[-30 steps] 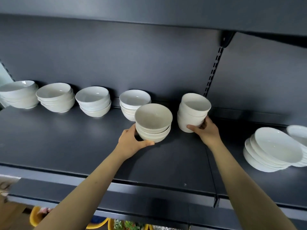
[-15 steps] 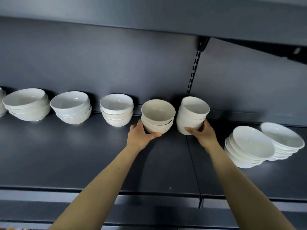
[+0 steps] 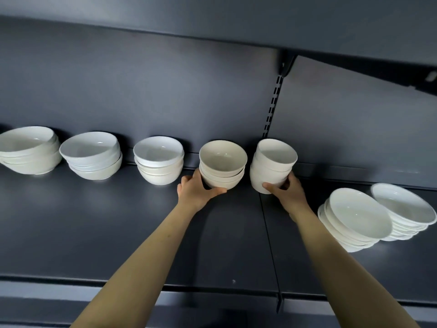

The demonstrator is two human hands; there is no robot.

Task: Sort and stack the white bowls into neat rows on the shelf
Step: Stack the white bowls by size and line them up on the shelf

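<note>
Gripping a stack apiece, both hands work at the back of the shelf (image 3: 118, 233). The left hand (image 3: 197, 189) curls round the base of the cream stack (image 3: 222, 165), thumb across its front and fingers round its left side. The right hand (image 3: 287, 191) clasps the lowest bowl of the taller stack (image 3: 272, 165) in like fashion from the right. The two stacks stand just beside each other with a narrow gap between them, close to the back panel (image 3: 165, 91). Whether their feet rest on the shelf or hang just clear of it cannot be told. Judgement: the step in hand is seating these two stacks into the rear row. The next move calls for setting both down level, in line with the neighbours and evenly spaced, then letting go without nudging the top bowls. To the left, three further stacks make up the row: the nearest stack (image 3: 158, 159), the middle stack (image 3: 91, 158) and the far-left stack (image 3: 28, 150), with bowls wider toward the left. To the right, well apart, the near shallow stack (image 3: 354, 216) and the far shallow stack (image 3: 406, 209) lean askew, out of the row; these appear unsorted. Every top bowl in view is empty, and each stack holds only nested bowls.
</note>
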